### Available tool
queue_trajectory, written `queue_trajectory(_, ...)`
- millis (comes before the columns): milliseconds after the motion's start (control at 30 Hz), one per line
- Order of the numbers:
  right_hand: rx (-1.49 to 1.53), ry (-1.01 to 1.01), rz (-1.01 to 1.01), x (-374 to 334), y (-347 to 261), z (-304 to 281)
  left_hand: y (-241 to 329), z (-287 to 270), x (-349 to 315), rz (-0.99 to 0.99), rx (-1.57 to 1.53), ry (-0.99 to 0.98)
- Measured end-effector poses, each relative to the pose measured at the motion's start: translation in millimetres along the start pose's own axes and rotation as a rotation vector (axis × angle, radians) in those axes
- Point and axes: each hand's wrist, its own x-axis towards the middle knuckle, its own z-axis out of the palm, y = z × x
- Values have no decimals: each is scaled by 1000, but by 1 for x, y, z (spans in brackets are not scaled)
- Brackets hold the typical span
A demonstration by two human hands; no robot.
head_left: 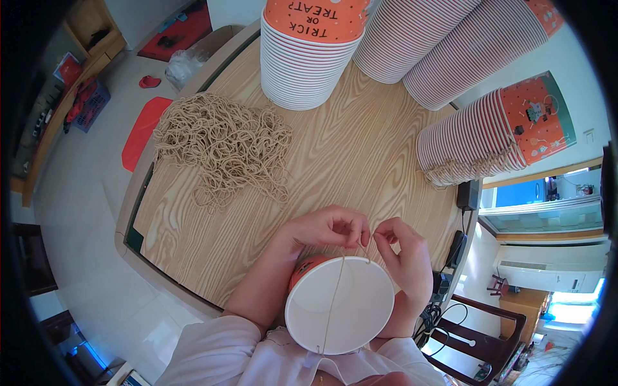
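Note:
A paper bucket [360, 305], white inside and orange outside, is tipped toward me against my chest, between my forearms. Across its mouth runs a thin tan string [335, 293], from the near rim up to the far rim. At that far rim my left hand [331, 226] has its fingers curled and pinched on the string. Just to its right, my right hand [405, 254] pinches thumb to forefinger where a short string end shows by the rim. The knot, if any, is too small to make out.
A loose heap of tan strings [225, 145] lies at the table's left. Tall stacks of nested buckets [302, 71] stand at the back. Another stack [473, 135] with strings along it lies at the right. Black adapters and cables [441, 286] sit by the right edge of the wood-grain table [347, 154].

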Motion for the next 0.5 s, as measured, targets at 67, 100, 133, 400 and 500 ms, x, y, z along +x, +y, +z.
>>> queue_trajectory(67,-5,1,-10,1,-1,0,1,-5,-2,53,73,-57)
queue_trajectory(100,-7,-2,1,0,-1,0,4,-4,-1,33,146,-80)
queue_trajectory(133,-8,-6,11,0,-1,-1,6,-2,-1,14,220,-103)
queue_trajectory(400,-29,4,-12,-1,-1,-1,14,10,-1,-69,269,-21)
queue_trajectory(500,-35,6,-16,-1,0,-1,13,10,-1,-84,246,-21)
